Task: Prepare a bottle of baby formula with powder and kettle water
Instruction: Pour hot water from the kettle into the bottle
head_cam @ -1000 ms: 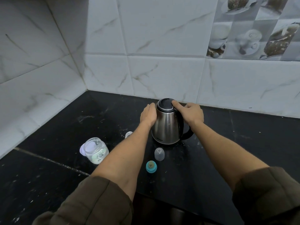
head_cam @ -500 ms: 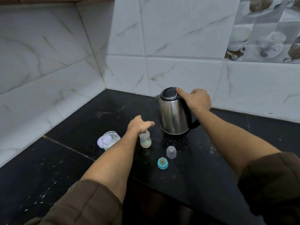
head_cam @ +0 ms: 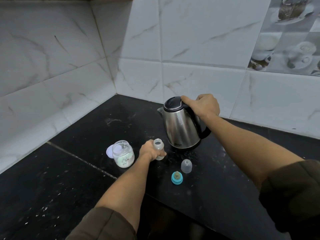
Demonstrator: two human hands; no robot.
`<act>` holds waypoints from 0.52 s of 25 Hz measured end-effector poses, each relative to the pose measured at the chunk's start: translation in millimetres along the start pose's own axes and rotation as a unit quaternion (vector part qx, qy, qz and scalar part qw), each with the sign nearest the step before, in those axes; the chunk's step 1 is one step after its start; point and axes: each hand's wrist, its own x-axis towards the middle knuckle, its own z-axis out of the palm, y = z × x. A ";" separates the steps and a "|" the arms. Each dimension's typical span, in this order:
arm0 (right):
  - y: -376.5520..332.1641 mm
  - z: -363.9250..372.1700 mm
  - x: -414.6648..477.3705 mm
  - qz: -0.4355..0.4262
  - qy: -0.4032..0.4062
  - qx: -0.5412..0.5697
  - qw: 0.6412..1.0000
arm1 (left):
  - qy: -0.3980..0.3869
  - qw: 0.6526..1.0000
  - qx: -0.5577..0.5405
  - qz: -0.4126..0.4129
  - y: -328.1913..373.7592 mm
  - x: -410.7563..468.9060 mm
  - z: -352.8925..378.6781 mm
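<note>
On the left of the dark surface (head_cam: 52, 179) stands the powder jar (head_cam: 123, 156), open, with its pale lid (head_cam: 109, 150) lying just behind it. It looks like glass, so you should treat it as fragile and a little heavy for its size.

Just to the right of it, your left hand (head_cam: 150, 152) is closed around the body of the baby bottle (head_cam: 159, 148). The bottle stands upright on the surface, its mouth open and free above your fingers. It is small, light, clear plastic, so it can tip or slide easily; a hold low on the body, pressing it down, seems the safest for the pouring.

Nearer to you lie the teal nipple ring (head_cam: 177, 177) and, just beyond it, the clear cap (head_cam: 186, 165), both apart from the bottle.

Farther and to the right is the steel kettle (head_cam: 180, 126), tilted a little, its spout turned left toward the bottle. Your right hand (head_cam: 202, 104) is wrapped around the top of the black handle, thumb by the lid. With water inside I judge it heavy, and the metal wall may be hot, so keep to the handle only and pour slowly; the bottle's mouth is narrow.
</note>
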 end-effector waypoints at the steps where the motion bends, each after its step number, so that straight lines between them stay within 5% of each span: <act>1: -1.3 1.4 0.9 -0.005 -0.005 -0.008 1.000 | 0.009 1.000 0.005 0.005 0.5 0.9 2.1; 13: -30.6 -11.0 18.4 -0.080 -0.030 -0.111 0.990 | 0.151 0.987 0.039 0.038 51.6 10.8 -38.5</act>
